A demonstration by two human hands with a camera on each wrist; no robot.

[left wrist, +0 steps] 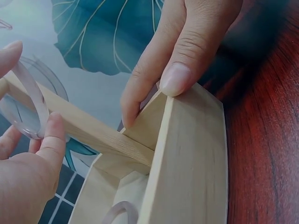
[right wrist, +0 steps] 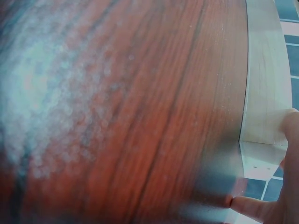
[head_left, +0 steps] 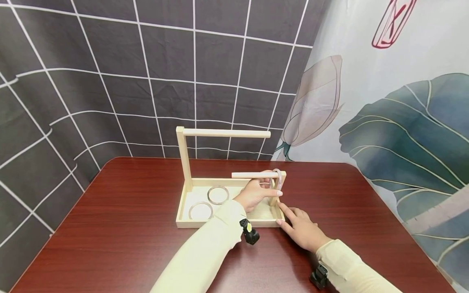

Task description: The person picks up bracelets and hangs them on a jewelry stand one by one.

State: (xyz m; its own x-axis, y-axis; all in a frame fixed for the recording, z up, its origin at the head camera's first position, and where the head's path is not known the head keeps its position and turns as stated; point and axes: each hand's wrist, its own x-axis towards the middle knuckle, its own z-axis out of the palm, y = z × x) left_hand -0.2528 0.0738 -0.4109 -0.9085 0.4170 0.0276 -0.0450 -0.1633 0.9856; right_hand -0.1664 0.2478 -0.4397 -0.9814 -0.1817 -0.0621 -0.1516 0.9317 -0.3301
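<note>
A pale wooden rack has a shallow tray base, a tall bar on the left and a lower bar on the right. My left hand pinches a pale translucent bangle between thumb and fingers; the bangle encircles the lower bar by its post. In the left wrist view, a clearer ring outline overlaps this bangle from behind. My right hand holds the tray's front right corner, thumb on the front wall's rim and forefinger along the end wall.
Two more bangles, one farther back and one nearer, lie flat inside the tray, left of my left wrist. The rack stands on a dark red wooden table. Behind it hang a grey gridded cloth and a leaf-patterned curtain.
</note>
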